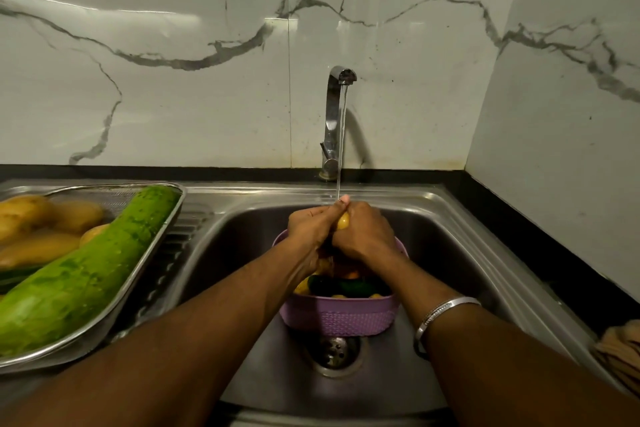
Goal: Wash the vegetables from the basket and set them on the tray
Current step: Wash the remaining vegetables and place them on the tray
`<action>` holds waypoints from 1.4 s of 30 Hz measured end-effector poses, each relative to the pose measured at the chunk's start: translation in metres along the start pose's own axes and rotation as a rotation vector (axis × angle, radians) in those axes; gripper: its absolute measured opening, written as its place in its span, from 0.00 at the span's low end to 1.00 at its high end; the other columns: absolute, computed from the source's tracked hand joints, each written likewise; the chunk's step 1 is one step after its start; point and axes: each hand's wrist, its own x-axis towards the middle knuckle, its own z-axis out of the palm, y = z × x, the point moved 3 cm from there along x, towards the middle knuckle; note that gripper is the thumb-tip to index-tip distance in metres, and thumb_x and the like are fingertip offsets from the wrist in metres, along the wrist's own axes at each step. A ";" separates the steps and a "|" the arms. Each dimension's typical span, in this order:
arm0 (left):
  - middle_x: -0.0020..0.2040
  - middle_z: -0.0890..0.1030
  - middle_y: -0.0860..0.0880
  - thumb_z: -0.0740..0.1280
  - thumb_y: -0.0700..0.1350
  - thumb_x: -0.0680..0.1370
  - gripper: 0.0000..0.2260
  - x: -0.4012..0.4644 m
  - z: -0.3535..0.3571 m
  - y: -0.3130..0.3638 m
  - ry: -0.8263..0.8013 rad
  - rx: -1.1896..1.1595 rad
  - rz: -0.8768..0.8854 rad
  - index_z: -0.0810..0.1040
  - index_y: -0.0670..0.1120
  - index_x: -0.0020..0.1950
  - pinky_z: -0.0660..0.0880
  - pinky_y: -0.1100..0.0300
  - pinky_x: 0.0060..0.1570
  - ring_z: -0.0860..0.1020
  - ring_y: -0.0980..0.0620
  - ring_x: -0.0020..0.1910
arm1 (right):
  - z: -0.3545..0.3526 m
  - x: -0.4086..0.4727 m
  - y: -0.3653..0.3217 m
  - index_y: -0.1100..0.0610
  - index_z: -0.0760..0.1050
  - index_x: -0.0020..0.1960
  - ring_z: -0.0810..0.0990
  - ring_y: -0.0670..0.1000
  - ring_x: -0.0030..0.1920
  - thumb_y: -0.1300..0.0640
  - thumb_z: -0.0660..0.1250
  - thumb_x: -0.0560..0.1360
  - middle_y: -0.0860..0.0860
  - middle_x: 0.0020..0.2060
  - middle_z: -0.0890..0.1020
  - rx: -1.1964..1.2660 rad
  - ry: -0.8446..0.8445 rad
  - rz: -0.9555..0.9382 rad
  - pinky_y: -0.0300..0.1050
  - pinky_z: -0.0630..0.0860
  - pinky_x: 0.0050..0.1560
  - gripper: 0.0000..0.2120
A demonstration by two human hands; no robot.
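Observation:
A purple basket point(341, 317) stands in the steel sink point(460, 239), holding yellow, orange and dark green vegetables. Above it, under the running water, my left hand point(311, 224) and my right hand point(363, 232) are cupped together around a small yellow vegetable point(343, 220), most of it hidden by the fingers. On the drainboard to the left sits a steel tray point(138, 281) with a long light-green gourd point(86, 270) and several potatoes point(38, 218) in it.
The chrome tap point(334, 121) runs at the back of the sink, its stream falling onto my hands. The drain point(335, 350) lies in front of the basket. A tan cloth point(620, 354) lies at the right edge. Marble walls close the back and right.

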 end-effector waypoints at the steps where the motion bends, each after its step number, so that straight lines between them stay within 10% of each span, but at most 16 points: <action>1: 0.45 0.86 0.42 0.77 0.50 0.73 0.13 0.002 -0.002 0.000 -0.034 0.030 -0.008 0.86 0.41 0.50 0.81 0.54 0.33 0.84 0.43 0.45 | 0.000 0.001 0.001 0.49 0.78 0.54 0.80 0.52 0.45 0.48 0.77 0.68 0.49 0.45 0.81 0.015 -0.019 0.007 0.47 0.77 0.46 0.17; 9: 0.54 0.84 0.40 0.68 0.40 0.81 0.10 0.007 -0.008 0.001 -0.217 0.073 -0.029 0.82 0.41 0.61 0.83 0.51 0.45 0.83 0.44 0.51 | -0.004 0.004 0.009 0.51 0.78 0.48 0.83 0.55 0.45 0.49 0.78 0.64 0.52 0.43 0.82 0.117 -0.042 0.092 0.54 0.83 0.49 0.16; 19: 0.39 0.84 0.44 0.77 0.48 0.74 0.10 -0.004 0.002 0.004 0.008 -0.055 0.006 0.84 0.42 0.45 0.77 0.59 0.23 0.82 0.47 0.37 | -0.001 0.003 -0.005 0.50 0.79 0.56 0.82 0.55 0.48 0.48 0.77 0.68 0.51 0.48 0.83 -0.040 0.015 0.005 0.47 0.78 0.47 0.19; 29: 0.61 0.82 0.40 0.67 0.38 0.81 0.13 0.009 -0.011 0.010 -0.276 0.065 -0.060 0.80 0.41 0.65 0.77 0.44 0.63 0.80 0.41 0.62 | -0.008 0.007 0.002 0.52 0.80 0.48 0.82 0.54 0.44 0.45 0.78 0.62 0.51 0.42 0.83 0.036 0.006 0.037 0.52 0.82 0.48 0.18; 36: 0.46 0.86 0.41 0.79 0.47 0.72 0.10 0.004 -0.006 0.001 0.009 -0.010 -0.001 0.86 0.43 0.47 0.81 0.52 0.32 0.83 0.40 0.48 | -0.001 0.007 -0.002 0.50 0.77 0.58 0.81 0.55 0.49 0.46 0.77 0.66 0.50 0.49 0.82 -0.079 0.008 -0.001 0.49 0.79 0.49 0.23; 42: 0.44 0.86 0.42 0.78 0.52 0.72 0.14 0.008 -0.003 0.003 0.033 -0.046 -0.009 0.85 0.42 0.48 0.82 0.53 0.37 0.84 0.43 0.45 | -0.001 0.009 -0.004 0.49 0.78 0.57 0.82 0.53 0.46 0.45 0.78 0.66 0.50 0.47 0.83 -0.072 -0.009 -0.015 0.52 0.81 0.51 0.22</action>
